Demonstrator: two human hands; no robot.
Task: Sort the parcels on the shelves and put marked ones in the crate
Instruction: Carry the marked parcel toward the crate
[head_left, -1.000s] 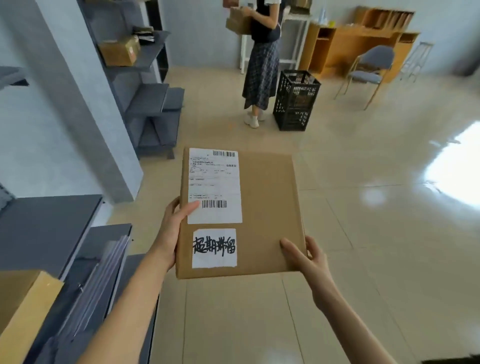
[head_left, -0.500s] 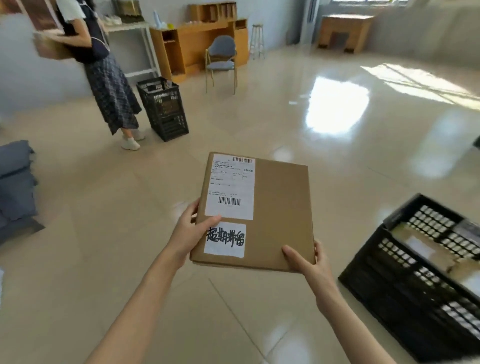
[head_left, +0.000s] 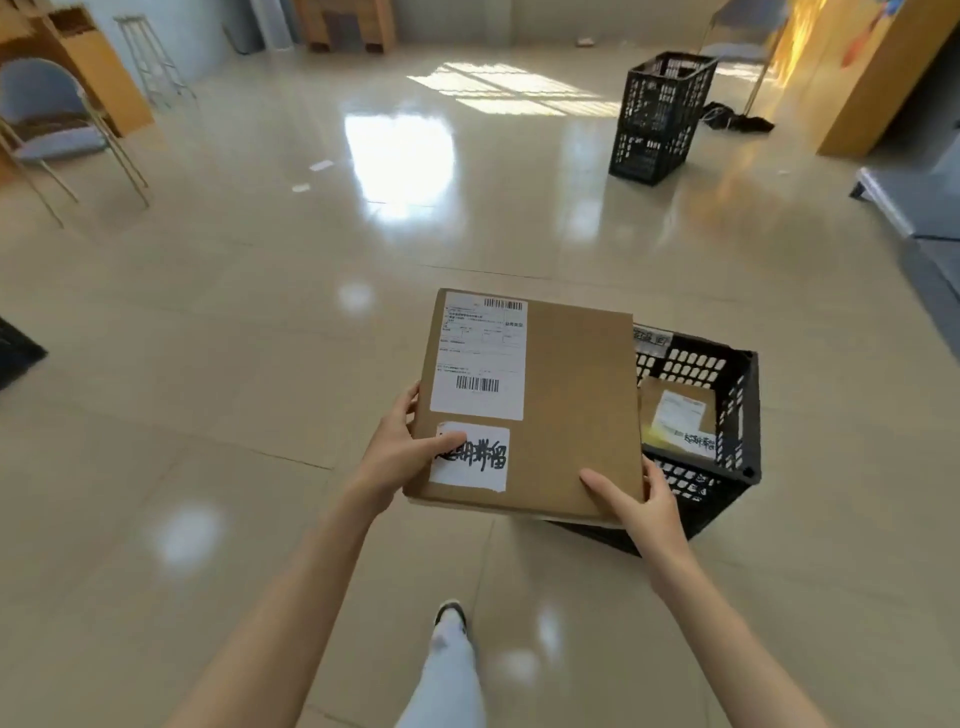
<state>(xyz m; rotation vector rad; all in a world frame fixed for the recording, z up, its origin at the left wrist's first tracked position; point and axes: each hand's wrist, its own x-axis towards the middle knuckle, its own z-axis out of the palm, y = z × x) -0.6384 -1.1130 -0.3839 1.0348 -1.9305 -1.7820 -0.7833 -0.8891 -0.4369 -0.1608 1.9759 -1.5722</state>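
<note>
Both hands grip one marked cardboard parcel (head_left: 561, 400), left hand (head_left: 397, 454) at its near-left edge, right hand (head_left: 636, 501) at its near-right corner, above the black crate (head_left: 737, 415) already holding another marked parcel (head_left: 675, 415); dropping it in remains.

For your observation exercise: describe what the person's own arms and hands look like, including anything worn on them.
Both forearms are bare, with no sleeve reaching into view. The left hand and right hand wear no gloves, and no watch, bracelet or ring shows. The fingers are slender and unmarked.
</note>
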